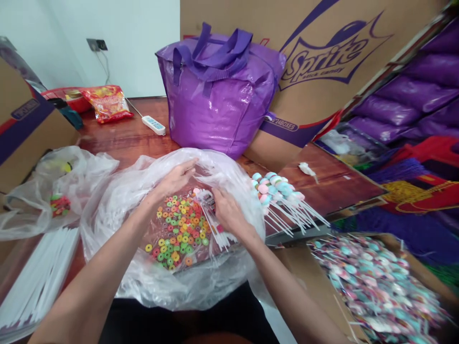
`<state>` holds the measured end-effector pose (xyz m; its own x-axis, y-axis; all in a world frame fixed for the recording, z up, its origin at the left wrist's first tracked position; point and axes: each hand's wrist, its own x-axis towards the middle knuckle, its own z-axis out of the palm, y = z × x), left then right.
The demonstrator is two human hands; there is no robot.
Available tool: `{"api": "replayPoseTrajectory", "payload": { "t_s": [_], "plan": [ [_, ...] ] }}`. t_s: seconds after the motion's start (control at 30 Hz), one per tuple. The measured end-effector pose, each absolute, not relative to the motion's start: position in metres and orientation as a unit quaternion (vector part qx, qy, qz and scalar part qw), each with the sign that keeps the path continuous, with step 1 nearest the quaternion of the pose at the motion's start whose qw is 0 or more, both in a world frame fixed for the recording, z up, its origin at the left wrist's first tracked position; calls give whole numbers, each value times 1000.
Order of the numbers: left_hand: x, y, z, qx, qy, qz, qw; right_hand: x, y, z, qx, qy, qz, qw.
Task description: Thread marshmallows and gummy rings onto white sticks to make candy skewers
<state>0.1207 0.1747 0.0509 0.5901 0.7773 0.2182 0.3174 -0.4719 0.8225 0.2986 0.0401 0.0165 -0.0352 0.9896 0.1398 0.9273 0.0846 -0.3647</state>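
A clear plastic bag (107, 224) lies spread open on the table. Inside it are many small ring-shaped candies (182, 224) in red, orange, yellow and green. My left hand (179, 176) rests at the bag's far inner side, its fingers stretched out and holding nothing. My right hand (227, 210) lies at the bag's right inner side with fingers extended, beside a small bunch of white sticks (218, 234). Part of that bunch is hidden by the hand. Just right of the bag sits a pile of lollipops (278, 188) with pale blue and pink heads.
A purple tote bag (218, 105) stands behind, against a large cardboard box (322, 95). White sticks (39, 272) fill a tray at left, near another plastic bag (75, 177). A digital thermometer (154, 125) lies farther back. At lower right, a carton holds heaped lollipops (380, 282).
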Motion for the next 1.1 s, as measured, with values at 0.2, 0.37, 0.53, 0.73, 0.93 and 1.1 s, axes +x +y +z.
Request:
{"api": "replayPoseTrajectory", "payload": {
  "t_s": [0.2,0.37,0.53,0.73,0.93,1.1],
  "plan": [
    [109,147,38,816,347,336,318,297,37,11,-699,-693,46,168],
    [94,133,14,875,343,227,256,253,11,6,-718,-688,-2,102],
    [55,142,-10,859,411,235,196,209,4,3,-708,-693,7,132],
    [20,137,-5,846,422,245,217,208,9,10,-664,-716,84,202],
    [19,120,5,840,434,236,224,245,28,7,-662,-679,199,249],
    [22,98,12,842,426,239,230,249,22,9,-646,-684,210,266]
  ]
}}
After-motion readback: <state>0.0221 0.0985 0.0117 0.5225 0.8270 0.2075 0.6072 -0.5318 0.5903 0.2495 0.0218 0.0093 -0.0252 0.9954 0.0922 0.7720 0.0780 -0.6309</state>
